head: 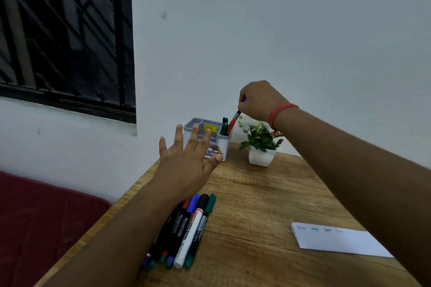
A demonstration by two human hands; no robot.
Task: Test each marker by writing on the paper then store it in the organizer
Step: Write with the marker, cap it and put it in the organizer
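My right hand (257,100) pinches the red plastic marker (232,124), its lower end inside the grey plastic organizer (217,134) cup just below. My left hand (186,158), fingers spread, hovers beside it. I lower the marker vertically, then release.

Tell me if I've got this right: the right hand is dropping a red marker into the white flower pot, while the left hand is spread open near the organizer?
Not quite. In the head view, the right hand lowers the red marker into the organizer, not the flower pot beside it. The left hand is spread open near the organizer.
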